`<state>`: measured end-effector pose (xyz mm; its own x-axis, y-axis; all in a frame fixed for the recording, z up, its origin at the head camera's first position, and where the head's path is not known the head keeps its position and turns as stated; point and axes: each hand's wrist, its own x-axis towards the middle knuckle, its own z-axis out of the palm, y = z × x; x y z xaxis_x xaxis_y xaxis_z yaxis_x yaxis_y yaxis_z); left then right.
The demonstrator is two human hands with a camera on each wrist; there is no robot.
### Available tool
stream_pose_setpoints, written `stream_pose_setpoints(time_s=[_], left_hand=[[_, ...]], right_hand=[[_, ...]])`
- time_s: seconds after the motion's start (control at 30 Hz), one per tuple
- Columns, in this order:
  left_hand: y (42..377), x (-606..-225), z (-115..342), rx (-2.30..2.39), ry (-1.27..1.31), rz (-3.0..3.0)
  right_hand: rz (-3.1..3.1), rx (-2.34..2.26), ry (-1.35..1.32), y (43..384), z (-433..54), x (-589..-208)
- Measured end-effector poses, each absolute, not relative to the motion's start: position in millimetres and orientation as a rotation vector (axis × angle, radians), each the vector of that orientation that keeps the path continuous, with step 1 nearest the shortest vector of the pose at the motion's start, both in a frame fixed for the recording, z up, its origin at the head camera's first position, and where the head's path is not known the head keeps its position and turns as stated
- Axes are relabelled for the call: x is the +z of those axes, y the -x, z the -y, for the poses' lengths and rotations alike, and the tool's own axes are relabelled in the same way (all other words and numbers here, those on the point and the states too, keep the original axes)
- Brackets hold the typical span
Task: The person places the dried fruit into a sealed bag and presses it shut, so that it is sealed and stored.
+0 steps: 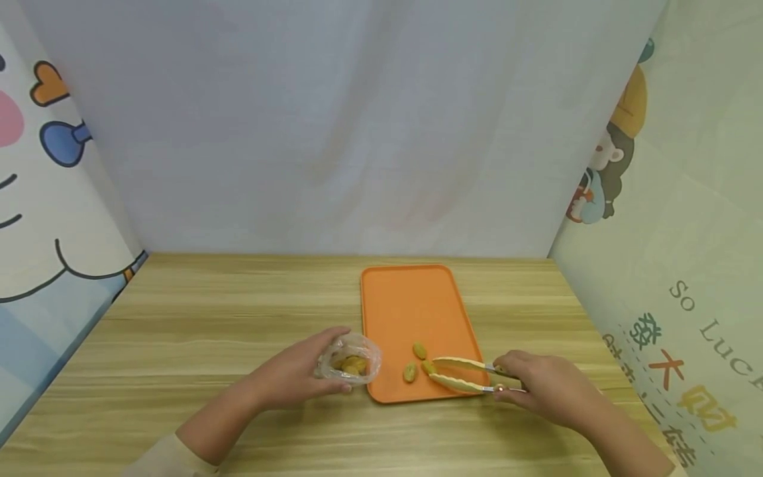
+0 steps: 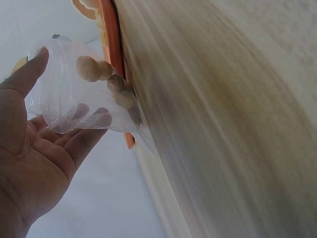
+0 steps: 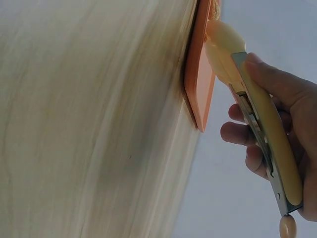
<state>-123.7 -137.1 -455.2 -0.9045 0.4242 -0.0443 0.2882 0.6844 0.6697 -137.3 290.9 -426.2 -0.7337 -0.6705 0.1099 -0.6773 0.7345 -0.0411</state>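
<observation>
My left hand (image 1: 298,374) holds a clear plastic bag (image 1: 373,354) by its sides, thumb and fingers around the opening. Inside the bag lie several yellow-brown oval pieces (image 2: 88,68) that look like dried fruit. The right hand (image 1: 551,387) grips a pair of food tongs (image 1: 459,383) with cream scalloped heads and metal-edged handles. On the orange tray (image 1: 411,298), the spread tong tips stand at either side of one oval piece (image 1: 428,366); whether they touch it I cannot tell. Two more pieces, an upper one (image 1: 420,350) and a lower one (image 1: 410,372), lie close by.
The tray sits on a wood-grain table (image 1: 238,298), its near left corner beside the bag. A pale curtain (image 1: 298,132) hangs behind the table. Printed cloths flank it, with a cartoon cloth (image 1: 65,199) on the left and a lettered one (image 1: 673,265) on the right.
</observation>
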Motion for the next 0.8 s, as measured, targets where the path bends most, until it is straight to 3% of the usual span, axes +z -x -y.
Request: stream_pose_setpoints(time_s=[0.8], left_hand=[[122.0,-455.5,137.3,1.000,-0.577,-2.723]], right_hand=[[2.778,0.170,-1.080,139.4,-288.8,-427.1]])
